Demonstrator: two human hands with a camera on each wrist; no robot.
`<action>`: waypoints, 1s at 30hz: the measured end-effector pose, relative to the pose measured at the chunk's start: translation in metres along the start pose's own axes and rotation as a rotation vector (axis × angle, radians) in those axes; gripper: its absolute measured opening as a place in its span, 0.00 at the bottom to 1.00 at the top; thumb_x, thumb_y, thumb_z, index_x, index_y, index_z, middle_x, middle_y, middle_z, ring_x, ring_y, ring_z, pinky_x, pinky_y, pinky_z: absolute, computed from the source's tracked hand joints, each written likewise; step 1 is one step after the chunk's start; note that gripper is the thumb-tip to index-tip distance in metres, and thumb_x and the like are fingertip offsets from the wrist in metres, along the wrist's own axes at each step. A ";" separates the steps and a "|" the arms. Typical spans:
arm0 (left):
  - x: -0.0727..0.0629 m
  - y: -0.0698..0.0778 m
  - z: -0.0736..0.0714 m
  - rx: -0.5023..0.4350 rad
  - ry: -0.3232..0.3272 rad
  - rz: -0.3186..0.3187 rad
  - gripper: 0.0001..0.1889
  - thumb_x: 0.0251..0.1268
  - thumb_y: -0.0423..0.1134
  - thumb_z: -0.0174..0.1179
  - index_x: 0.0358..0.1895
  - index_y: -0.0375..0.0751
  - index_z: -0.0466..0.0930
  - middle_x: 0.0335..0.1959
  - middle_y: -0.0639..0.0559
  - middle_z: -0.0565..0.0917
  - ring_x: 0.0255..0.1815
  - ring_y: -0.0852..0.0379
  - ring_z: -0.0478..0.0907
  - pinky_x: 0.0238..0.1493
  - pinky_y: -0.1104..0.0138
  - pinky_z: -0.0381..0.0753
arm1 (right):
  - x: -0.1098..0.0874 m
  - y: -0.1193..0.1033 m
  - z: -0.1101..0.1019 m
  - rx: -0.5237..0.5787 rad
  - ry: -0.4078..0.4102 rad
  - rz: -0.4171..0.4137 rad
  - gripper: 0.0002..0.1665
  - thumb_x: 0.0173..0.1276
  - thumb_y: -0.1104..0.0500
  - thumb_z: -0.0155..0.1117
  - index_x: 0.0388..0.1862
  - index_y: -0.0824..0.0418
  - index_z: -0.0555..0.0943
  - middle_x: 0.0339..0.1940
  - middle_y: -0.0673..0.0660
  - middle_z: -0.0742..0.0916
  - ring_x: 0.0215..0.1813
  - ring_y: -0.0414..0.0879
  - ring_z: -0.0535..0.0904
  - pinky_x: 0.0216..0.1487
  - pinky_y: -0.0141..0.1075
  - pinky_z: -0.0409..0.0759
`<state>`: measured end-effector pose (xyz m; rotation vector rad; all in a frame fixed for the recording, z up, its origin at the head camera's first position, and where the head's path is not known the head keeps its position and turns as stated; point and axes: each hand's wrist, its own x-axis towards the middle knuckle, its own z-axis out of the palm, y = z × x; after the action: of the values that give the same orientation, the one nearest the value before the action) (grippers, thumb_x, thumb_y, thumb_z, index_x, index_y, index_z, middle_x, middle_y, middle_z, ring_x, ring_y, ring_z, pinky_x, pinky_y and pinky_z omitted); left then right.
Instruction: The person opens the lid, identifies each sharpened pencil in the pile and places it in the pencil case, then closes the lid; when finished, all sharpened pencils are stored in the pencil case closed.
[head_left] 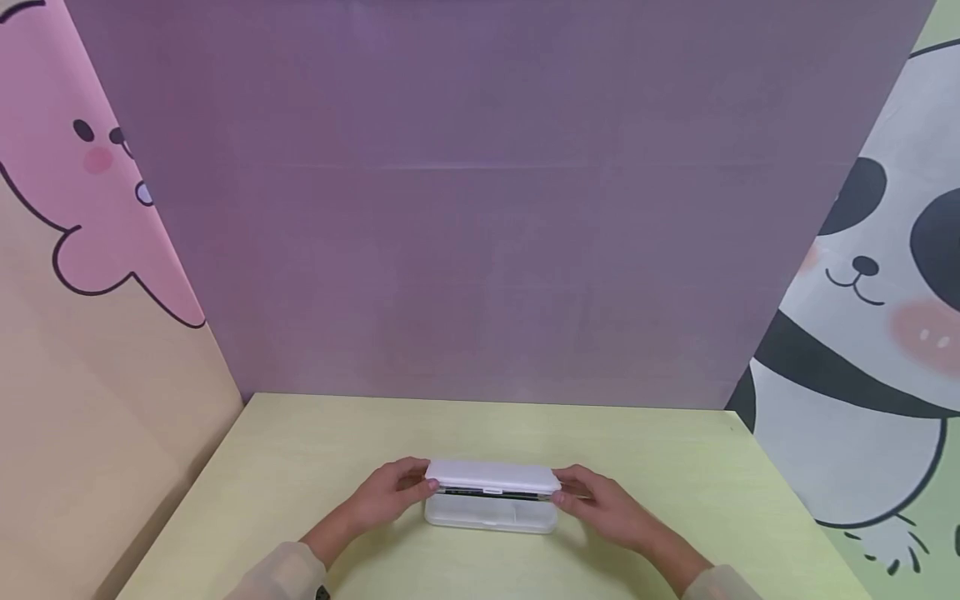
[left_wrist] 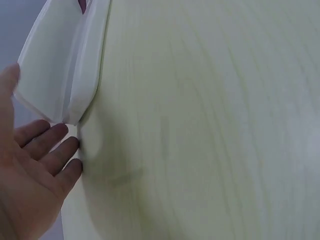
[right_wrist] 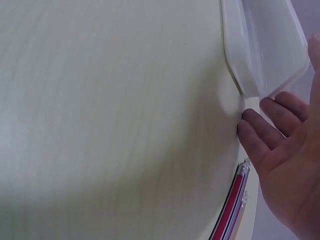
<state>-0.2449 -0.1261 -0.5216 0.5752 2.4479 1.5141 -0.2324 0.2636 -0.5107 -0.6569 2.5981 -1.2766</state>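
In the head view a white plastic pencil case (head_left: 491,515) stands on the table, its lid (head_left: 492,475) raised part way over the base. A dark strip of pencils (head_left: 495,494) shows under the lid's front edge. My left hand (head_left: 386,496) holds the case's left end, thumb at the lid's front corner. At the opposite end my right hand (head_left: 603,504) holds it the same way. The left wrist view shows the thumb against the lid and the fingers (left_wrist: 55,150) by the back corner. Red-and-black striped pencils (right_wrist: 231,200) appear below the case in the right wrist view.
The pale wooden table (head_left: 375,433) reaches back to a plain purple panel (head_left: 487,250). A pink cartoon figure (head_left: 82,183) is on the left wall and a cartoon panda (head_left: 855,333) on the right.
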 end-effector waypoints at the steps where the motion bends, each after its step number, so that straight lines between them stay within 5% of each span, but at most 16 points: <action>1: 0.000 0.001 -0.001 -0.004 -0.005 0.002 0.31 0.77 0.51 0.59 0.68 0.28 0.73 0.62 0.38 0.82 0.65 0.38 0.79 0.66 0.47 0.79 | 0.000 0.000 0.000 0.004 0.004 0.002 0.27 0.79 0.46 0.59 0.68 0.61 0.75 0.64 0.60 0.84 0.65 0.60 0.82 0.62 0.42 0.83; 4: -0.001 0.001 -0.002 0.000 -0.012 0.000 0.30 0.76 0.52 0.59 0.68 0.29 0.74 0.62 0.40 0.83 0.65 0.39 0.79 0.66 0.46 0.79 | 0.001 0.001 0.000 0.009 0.017 0.014 0.26 0.79 0.46 0.58 0.67 0.60 0.76 0.64 0.61 0.84 0.65 0.60 0.82 0.61 0.45 0.84; 11: -0.004 -0.003 -0.003 0.006 -0.027 0.004 0.32 0.67 0.47 0.70 0.67 0.30 0.74 0.65 0.37 0.80 0.68 0.36 0.77 0.67 0.45 0.77 | 0.001 0.006 0.000 0.040 -0.001 -0.044 0.26 0.74 0.49 0.66 0.62 0.64 0.79 0.64 0.65 0.83 0.65 0.65 0.80 0.60 0.36 0.84; 21: -0.005 -0.002 -0.002 0.160 0.008 -0.019 0.39 0.56 0.48 0.78 0.68 0.32 0.74 0.64 0.40 0.82 0.69 0.39 0.76 0.72 0.43 0.71 | 0.006 -0.001 -0.001 -0.087 0.006 -0.012 0.44 0.58 0.47 0.81 0.67 0.66 0.74 0.62 0.63 0.85 0.64 0.65 0.79 0.57 0.52 0.85; 30: -0.004 -0.008 0.005 0.270 0.035 -0.039 0.45 0.51 0.51 0.80 0.73 0.37 0.72 0.72 0.39 0.75 0.75 0.34 0.67 0.75 0.40 0.66 | 0.006 -0.007 0.003 -0.262 0.033 0.113 0.50 0.48 0.41 0.85 0.68 0.58 0.78 0.64 0.60 0.85 0.69 0.63 0.77 0.69 0.62 0.73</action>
<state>-0.2409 -0.1268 -0.5308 0.5471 2.6947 1.1960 -0.2348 0.2549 -0.5068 -0.5230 2.8120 -0.9314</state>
